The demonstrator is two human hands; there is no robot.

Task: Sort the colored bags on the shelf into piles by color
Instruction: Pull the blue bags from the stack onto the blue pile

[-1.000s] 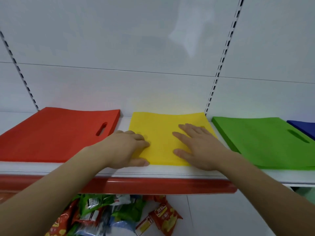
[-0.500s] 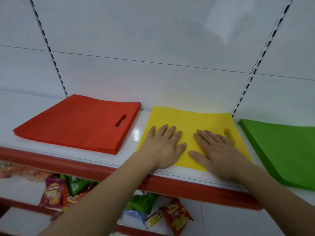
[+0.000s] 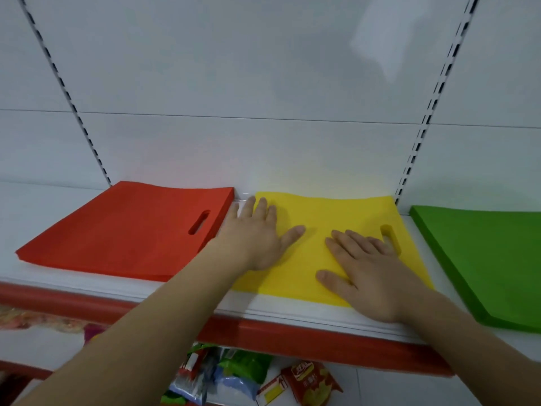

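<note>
Yellow bag [image 3: 316, 218] under both hands; left hand [image 3: 254, 232] flat, fingers spread, at 9 o'clock; right hand [image 3: 369, 273] flat at 4 o'clock.

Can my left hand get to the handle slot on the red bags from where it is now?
Probably yes. The left hand lies flat at the yellow pile's left edge, and the slot in the red pile sits beside it with nothing between.
</note>
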